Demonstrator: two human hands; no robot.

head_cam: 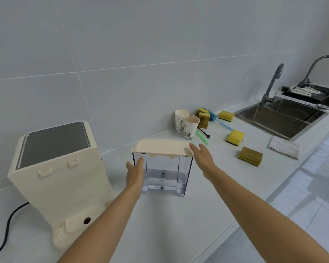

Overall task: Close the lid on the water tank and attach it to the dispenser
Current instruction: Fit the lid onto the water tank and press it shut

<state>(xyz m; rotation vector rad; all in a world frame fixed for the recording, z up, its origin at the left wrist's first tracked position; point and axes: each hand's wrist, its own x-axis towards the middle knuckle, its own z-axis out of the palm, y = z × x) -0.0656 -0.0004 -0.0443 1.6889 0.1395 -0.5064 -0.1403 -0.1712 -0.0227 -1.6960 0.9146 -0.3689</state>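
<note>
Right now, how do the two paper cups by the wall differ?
The back cup looks clean and pale inside; the front cup is stained brown inside. The back cup stands nearer the wall, the front cup nearer the green stick. Both stand upright, open, with a similar printed drawing on white paper.

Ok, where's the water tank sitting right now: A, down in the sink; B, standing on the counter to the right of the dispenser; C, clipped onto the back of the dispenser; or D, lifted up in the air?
B: the clear water tank stands on the white counter, apart from the cream dispenser on its left, with both hands at its sides.
</note>
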